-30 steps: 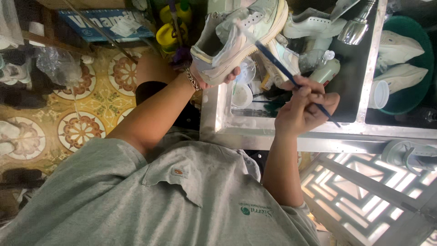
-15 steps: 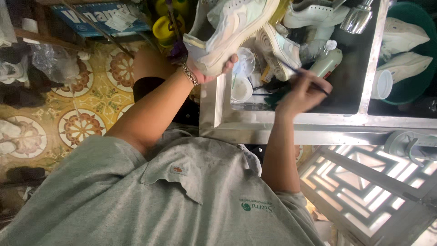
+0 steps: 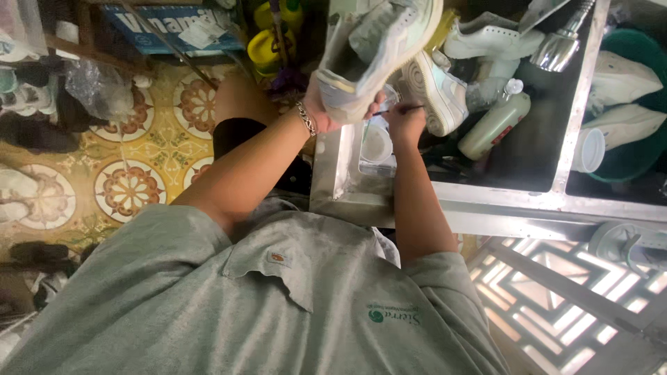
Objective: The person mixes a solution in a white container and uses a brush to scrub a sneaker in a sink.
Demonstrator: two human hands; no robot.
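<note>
My left hand (image 3: 326, 114) clamps the pale mint-white leather sneaker (image 3: 375, 52) steady, right hand (image 3: 405, 121) pinches the thin dark brush (image 3: 397, 109); short light strokes work best.

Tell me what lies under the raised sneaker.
Under the sneaker, held by the left hand, sits a white cup in the metal sink. The right hand hides what lies beside it.

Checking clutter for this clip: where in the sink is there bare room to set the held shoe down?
Bare sink floor lies between the bottle and the cup. The left end, by the right hand and shoes, is crowded.
</note>
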